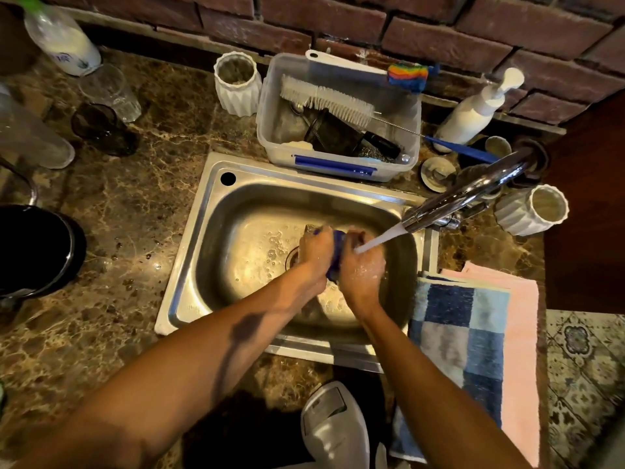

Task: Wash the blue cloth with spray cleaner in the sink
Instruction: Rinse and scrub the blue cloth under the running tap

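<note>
Over the steel sink (203, 231), my left hand (314, 255) and my right hand (363, 265) grip the bunched blue cloth (336, 255) between them. Only a dark blue strip of it shows between my fists. A stream of water (382, 236) runs from the chrome faucet (473, 194) onto my right hand and the cloth. Suds and bubbles lie on the sink floor around the drain (292, 258). A white spray bottle (333, 424) stands at the near edge of the counter, below the sink.
A clear plastic tub (277, 130) with brushes sits behind the sink. White ribbed cups (236, 82) (531, 209), a pump bottle (473, 110) and glasses (111, 93) stand on the marble counter. A blue checked towel (460, 333) and a pink towel (521, 333) lie right. A black pot (37, 248) stands left.
</note>
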